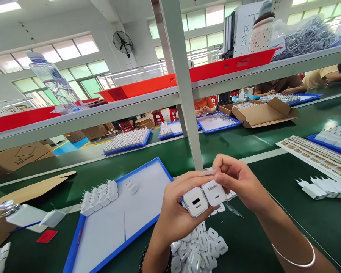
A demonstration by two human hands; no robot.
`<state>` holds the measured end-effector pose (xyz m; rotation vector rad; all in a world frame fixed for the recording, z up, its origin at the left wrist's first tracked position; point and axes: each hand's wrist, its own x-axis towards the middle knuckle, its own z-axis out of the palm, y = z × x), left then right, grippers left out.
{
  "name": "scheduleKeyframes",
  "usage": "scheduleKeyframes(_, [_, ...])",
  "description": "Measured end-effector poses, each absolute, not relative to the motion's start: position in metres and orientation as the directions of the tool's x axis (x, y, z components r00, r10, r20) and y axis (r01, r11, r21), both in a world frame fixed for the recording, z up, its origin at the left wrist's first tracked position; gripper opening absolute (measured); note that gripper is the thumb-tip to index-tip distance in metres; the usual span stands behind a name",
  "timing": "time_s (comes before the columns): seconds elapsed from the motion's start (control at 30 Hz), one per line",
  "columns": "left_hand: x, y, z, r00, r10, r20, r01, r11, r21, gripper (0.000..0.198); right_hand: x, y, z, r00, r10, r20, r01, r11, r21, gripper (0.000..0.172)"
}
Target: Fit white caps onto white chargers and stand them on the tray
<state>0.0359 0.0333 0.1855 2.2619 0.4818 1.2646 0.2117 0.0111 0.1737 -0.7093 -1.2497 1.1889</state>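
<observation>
My left hand (173,212) is wrapped around two white USB chargers held side by side, their port faces toward me. One charger (196,202) shows a wide and a small port. The other charger (215,193) carries grey lettering and a single small port. My right hand (241,184) has its thumb and fingers pinched together at the lettered charger's upper edge; what lies between the fingertips is mostly hidden. A thin pale edge (207,173) shows beside them. Below my hands lies a heap of white plastic charger covers (201,250).
A blue-rimmed tray (102,261) holds rows of white chargers (99,197) at left. More chargers (326,187) lie at right. A metal post (189,113) and shelf (136,105) stand ahead. A white pump bottle (27,218) sits left. Co-workers' hands (206,110) show behind.
</observation>
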Motion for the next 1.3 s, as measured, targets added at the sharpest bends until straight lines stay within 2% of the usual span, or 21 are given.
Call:
scheduleKeyframes(0.13, [0.038,0.031,0.187,0.595,0.517,0.615,0.015,-0.772,0.635,0.039,0.216,0.017,0.173,-0.059,0.955,0.290,-0.206,0.272,-0.940,0.034])
scheduleKeyframes(0.3, [0.038,0.034,0.185,0.583,0.562,0.587,0.026,-0.734,0.678,0.040,0.219,0.020,0.174,-0.020,0.939,0.344,-0.170,0.336,-0.926,0.026])
scheduleKeyframes(0.4, [0.038,0.034,0.185,0.570,0.580,0.582,0.050,-0.732,0.679,0.042,0.219,0.020,0.176,-0.034,0.945,0.325,-0.216,0.311,-0.926,0.021])
scheduleKeyframes(0.57, [0.038,0.033,0.185,0.565,0.569,0.598,0.054,-0.748,0.661,0.047,0.221,0.024,0.174,-0.048,0.971,0.234,-0.354,0.203,-0.913,0.030])
scheduleKeyframes(0.73, [0.037,0.035,0.187,0.549,0.567,0.614,0.031,-0.748,0.663,0.049,0.224,0.027,0.172,-0.117,0.960,0.256,-0.409,0.188,-0.893,0.025])
scheduleKeyframes(0.97, [0.038,0.029,0.185,0.598,0.535,0.597,0.036,-0.762,0.646,0.047,0.219,0.021,0.174,-0.095,0.958,0.272,-0.382,0.217,-0.898,0.028])
scheduleKeyframes(1.1, [0.040,0.027,0.185,0.593,0.536,0.601,0.025,-0.758,0.652,0.044,0.220,0.021,0.173,-0.048,0.957,0.286,-0.355,0.251,-0.900,0.024])
scheduleKeyframes(1.3, [0.039,0.030,0.187,0.531,0.564,0.632,-0.003,-0.745,0.667,0.046,0.224,0.026,0.173,-0.122,0.955,0.271,-0.423,0.197,-0.885,0.020])
